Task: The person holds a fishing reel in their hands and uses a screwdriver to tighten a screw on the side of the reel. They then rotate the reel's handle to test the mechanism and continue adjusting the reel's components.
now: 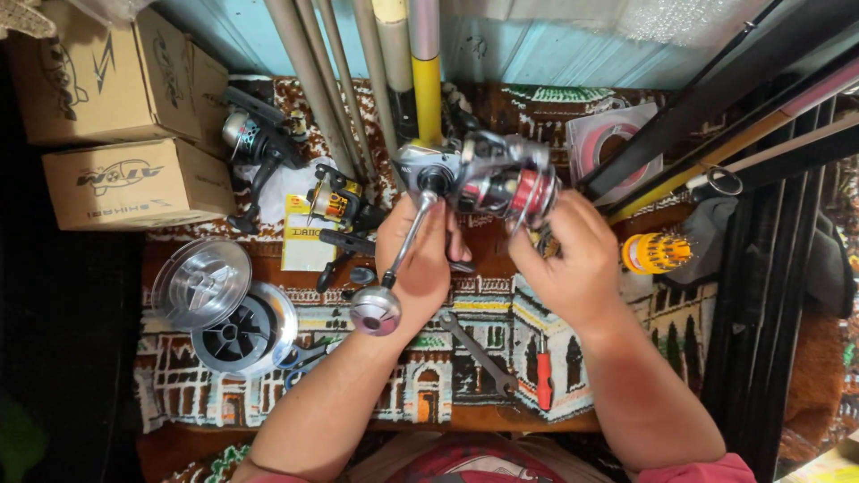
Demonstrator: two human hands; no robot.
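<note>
Cardboard boxes (107, 116) sit upper left, clear plastic line spools (224, 309) below them. At centre, the left hand (416, 259) grips a silver spinning reel with red spool (479, 179); its crank handle (394, 268) hangs down. The right hand (573, 259) pinches at the spool, apparently mid-work. An orange screwdriver bit holder (656, 252) lies right, on the patterned rug (465, 358).

Both forearms come up from the bottom edge, bare, converging toward centre. Left hand (419, 259): back of hand to camera, fingers curled closed in a grip, knuckles uppermost. Right hand (573, 259): just beside the left, apart from it, wrist bent inward, fingertips pinched together at the level of the left hand's grip.
</note>
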